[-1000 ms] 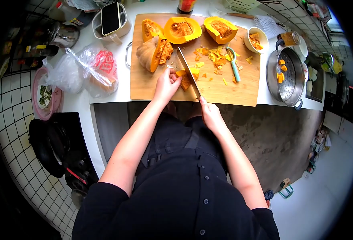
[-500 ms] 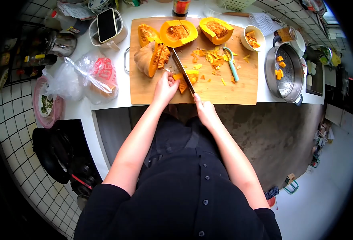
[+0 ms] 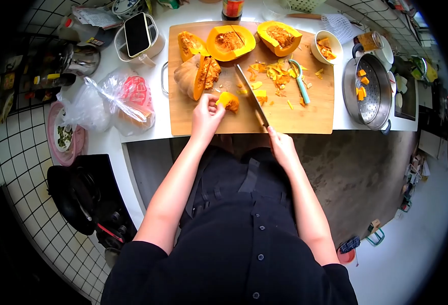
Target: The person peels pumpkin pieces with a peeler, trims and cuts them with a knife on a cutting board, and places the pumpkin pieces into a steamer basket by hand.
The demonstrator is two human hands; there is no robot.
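My left hand (image 3: 207, 115) pinches a small orange pumpkin piece (image 3: 228, 102) by its left end, low over the wooden cutting board (image 3: 295, 119). My right hand (image 3: 284, 147) is closed around the handle of a kitchen knife (image 3: 253, 95), whose blade slants up and left across the board. Just right of the blade lies a cut pumpkin chunk (image 3: 260, 94). Several large pumpkin pieces rest along the back and left, among them a seeded pumpkin section (image 3: 231, 42) and a skin-on pumpkin wedge (image 3: 189, 77). A peeler (image 3: 302, 84) lies beside pumpkin peelings (image 3: 279, 75).
A bowl of pumpkin pulp (image 3: 327, 47) stands at the board's back right corner. Beyond it is a steamer pot (image 3: 368, 104) with several pumpkin cubes. Tied plastic bags (image 3: 117, 101) sit to the left, below a container with a phone (image 3: 137, 34) on it.
The knife has moved right, away from the pumpkin piece. My left hand has drawn slightly down with that piece, which now shows a different side. The view has shifted a little.
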